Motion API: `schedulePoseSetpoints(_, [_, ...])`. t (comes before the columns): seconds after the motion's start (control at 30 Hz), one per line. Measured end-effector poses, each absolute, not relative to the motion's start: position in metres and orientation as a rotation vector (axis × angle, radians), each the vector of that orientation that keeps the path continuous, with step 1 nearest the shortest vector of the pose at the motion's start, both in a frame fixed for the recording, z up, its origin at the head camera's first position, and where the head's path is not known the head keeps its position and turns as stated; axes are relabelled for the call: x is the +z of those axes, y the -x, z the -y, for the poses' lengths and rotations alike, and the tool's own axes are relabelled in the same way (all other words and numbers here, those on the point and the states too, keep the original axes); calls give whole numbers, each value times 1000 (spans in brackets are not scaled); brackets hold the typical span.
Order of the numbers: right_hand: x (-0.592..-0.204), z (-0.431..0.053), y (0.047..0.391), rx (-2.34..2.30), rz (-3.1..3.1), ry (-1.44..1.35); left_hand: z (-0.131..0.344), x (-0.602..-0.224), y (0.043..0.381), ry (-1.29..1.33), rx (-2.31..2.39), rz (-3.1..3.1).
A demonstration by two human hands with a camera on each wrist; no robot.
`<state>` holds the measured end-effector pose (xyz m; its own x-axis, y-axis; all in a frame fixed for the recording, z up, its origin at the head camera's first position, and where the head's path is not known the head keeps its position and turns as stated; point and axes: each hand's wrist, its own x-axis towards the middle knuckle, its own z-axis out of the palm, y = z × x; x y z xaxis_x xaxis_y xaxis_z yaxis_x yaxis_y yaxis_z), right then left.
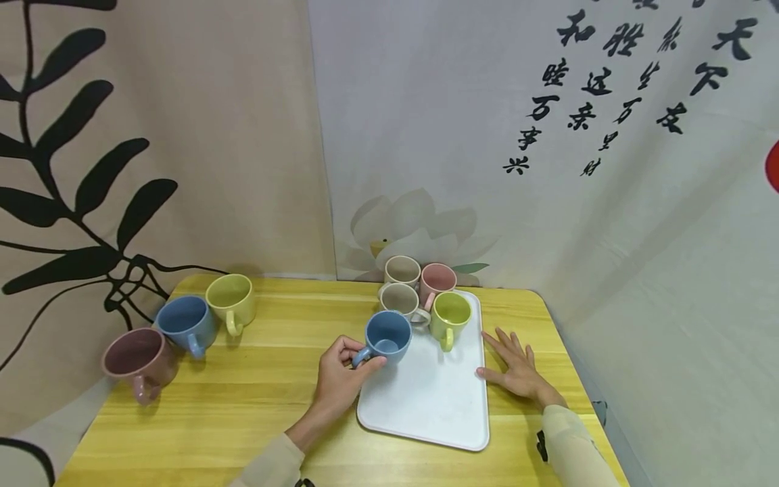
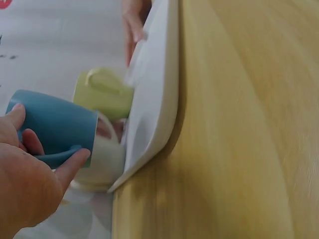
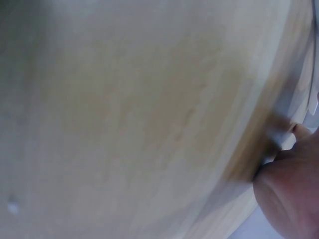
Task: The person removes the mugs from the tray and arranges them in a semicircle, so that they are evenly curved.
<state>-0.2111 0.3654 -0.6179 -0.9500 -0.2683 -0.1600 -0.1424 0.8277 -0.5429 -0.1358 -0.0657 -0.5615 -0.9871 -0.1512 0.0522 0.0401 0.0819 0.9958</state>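
My left hand (image 1: 341,379) pinches a blue mug (image 1: 389,338) by its handle, thumb and fingers around it. In the left wrist view this mug (image 2: 55,124) is held off the surface of a white tray (image 1: 426,406), beside the mugs there. At the tray's far end stand a yellow-green mug (image 1: 451,316), a pink mug (image 1: 437,279) and two off-white mugs, one nearer (image 1: 398,298) and one behind (image 1: 402,270). My right hand (image 1: 517,368) lies with fingers spread at the tray's right edge, its fingertips touching the rim. The right wrist view is blurred and shows only part of that hand (image 3: 291,186).
On the left of the wooden table (image 1: 255,406) three more mugs stand in a slanting row: mauve (image 1: 141,358), blue (image 1: 186,325) and yellow-green (image 1: 231,301). A printed cloth backdrop (image 1: 426,135) hangs behind the table's back edge.
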Motion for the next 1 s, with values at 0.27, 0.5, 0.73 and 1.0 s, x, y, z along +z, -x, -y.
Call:
schedulePoseSetpoints(0.27, [-616, -364, 211, -808, -2775, 312, 98, -565, 143, -175, -1972, 2145])
schedulePoseSetpoints(0.5, [-618, -365, 212, -794, -2779, 311, 126, -571, 149, -237, -1910, 2117])
schedulePoseSetpoints(0.73, [-618, -365, 211, -812, -2767, 304, 150, -573, 156, -314, -1875, 2061])
schedulePoseSetpoints(1.0, [-617, -366, 212, -811, -2757, 305, 170, -579, 169, -389, -1849, 1958])
